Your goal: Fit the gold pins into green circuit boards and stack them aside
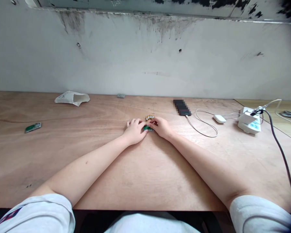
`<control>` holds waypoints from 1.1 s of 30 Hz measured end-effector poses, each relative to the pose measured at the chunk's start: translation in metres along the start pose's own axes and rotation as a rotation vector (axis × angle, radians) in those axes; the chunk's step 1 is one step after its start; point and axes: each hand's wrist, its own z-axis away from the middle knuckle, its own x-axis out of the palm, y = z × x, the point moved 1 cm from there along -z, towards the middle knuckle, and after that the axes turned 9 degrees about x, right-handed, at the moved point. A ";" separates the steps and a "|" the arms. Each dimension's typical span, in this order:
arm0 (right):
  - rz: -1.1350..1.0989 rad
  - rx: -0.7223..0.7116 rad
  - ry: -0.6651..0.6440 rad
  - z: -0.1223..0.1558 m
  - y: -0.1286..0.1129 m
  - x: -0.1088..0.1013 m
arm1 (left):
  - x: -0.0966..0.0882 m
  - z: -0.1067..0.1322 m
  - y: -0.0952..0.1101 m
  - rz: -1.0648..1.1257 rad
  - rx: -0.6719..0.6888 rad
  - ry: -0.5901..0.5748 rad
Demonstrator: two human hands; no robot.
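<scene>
My left hand [134, 130] and my right hand [162, 127] meet at the middle of the wooden table [140, 174]. Both hands have their fingers curled on a small green object [147, 128] held between them against the tabletop. Just behind the fingertips lies a short row of small yellow-and-white pieces [149, 117]. What the green object is exactly, I cannot make out.
A second green object [33, 127] lies at the left. A crumpled white bag [72, 97] and a small grey item [120, 95] sit near the wall. To the right are a dark phone [181, 107], a white cable [203, 124], a white mouse-like object [219, 118] and a white device with a black cord [249, 120].
</scene>
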 end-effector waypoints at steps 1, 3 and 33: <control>0.007 0.000 -0.007 0.000 0.000 0.000 | 0.000 0.000 0.000 0.002 -0.002 -0.005; 0.021 0.009 -0.017 -0.001 0.001 0.001 | -0.001 0.000 0.001 0.006 -0.007 -0.014; 0.011 0.136 -0.004 -0.003 -0.002 -0.003 | 0.001 -0.001 -0.001 0.004 -0.010 0.008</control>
